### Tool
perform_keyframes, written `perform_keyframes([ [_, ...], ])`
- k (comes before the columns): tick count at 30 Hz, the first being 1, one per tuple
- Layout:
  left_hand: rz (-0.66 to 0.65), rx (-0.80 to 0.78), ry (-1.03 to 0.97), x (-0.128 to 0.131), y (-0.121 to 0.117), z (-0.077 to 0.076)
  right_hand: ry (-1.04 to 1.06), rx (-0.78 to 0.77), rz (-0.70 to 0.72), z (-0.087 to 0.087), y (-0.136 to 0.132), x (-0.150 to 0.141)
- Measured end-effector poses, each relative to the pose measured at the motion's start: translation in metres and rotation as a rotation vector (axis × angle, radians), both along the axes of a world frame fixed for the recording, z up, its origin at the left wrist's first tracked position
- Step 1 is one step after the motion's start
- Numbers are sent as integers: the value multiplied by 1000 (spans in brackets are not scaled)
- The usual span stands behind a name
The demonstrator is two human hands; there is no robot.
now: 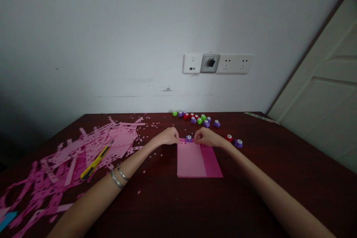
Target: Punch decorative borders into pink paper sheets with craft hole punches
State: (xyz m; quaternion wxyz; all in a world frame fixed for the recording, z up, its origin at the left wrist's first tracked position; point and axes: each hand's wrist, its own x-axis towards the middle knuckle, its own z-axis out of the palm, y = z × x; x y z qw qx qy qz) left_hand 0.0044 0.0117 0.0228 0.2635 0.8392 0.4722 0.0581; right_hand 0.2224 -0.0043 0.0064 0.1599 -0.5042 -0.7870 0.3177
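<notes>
Two overlapping sheets of pink paper lie on the dark table in front of me, a light pink sheet (191,161) over part of a darker pink sheet (212,163). On their far edge sits a small purple craft punch (189,138) with a white button. My left hand (169,136) is closed, pinching the paper near its far left corner. My right hand (208,137) is closed too, its fingertips on the far edge just right of the punch. Small punched holes show along that edge beside the left fingertips.
Cut pink paper strips (119,137) pile up at the left, with a yellow utility knife (95,162) on top. Several coloured punches (193,119) stand near the wall. A red punch (229,138) and a purple one (238,143) lie beside my right forearm.
</notes>
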Motion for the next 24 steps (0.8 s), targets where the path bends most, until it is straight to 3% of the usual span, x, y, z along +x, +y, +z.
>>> perform_keyframes([
  [24, 1, 3, -16, -2, 2, 0, 29, -44, -11, -5, 4, 2],
])
